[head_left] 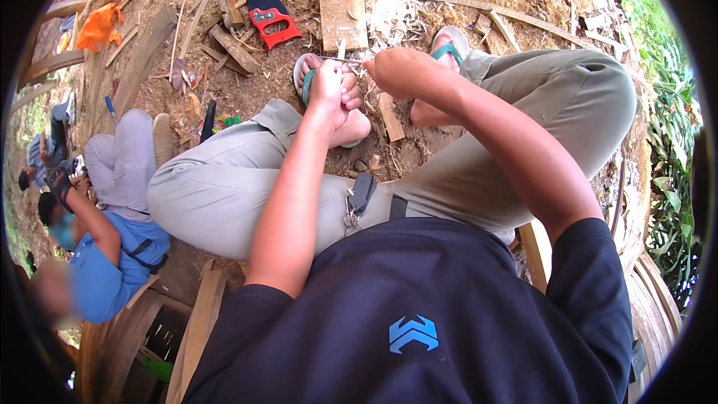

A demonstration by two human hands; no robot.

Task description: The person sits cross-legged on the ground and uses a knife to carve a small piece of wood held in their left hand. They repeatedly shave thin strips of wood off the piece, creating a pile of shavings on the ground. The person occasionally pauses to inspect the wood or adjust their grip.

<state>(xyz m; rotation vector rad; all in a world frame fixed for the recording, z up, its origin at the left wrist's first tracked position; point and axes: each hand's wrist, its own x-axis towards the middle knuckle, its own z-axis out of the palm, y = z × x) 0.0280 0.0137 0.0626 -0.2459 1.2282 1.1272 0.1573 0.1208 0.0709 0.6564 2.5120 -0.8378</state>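
Note:
My left hand (329, 93) is closed, with its fingers curled round a narrow pale wood strip (342, 49) whose end sticks up past the knuckles. To its right, my right hand (396, 73) makes a fist with the back of it turned up. A thin grey blade-like tool (353, 60) spans the gap between the two hands, crossing close to the strip; its handle is hidden in the right fist. Both hands are over my sandalled feet, just short of a flat wooden plank (342, 4) with shavings on it.
A handsaw (269, 11) with a red handle lies left of the plank. Curled wood shavings (393, 0) pile up on its right. Wood offcuts (233, 49) and long slats are strewn over the dirt. At far left sits a person in blue (123, 254), near an orange cloth or bag (99, 28).

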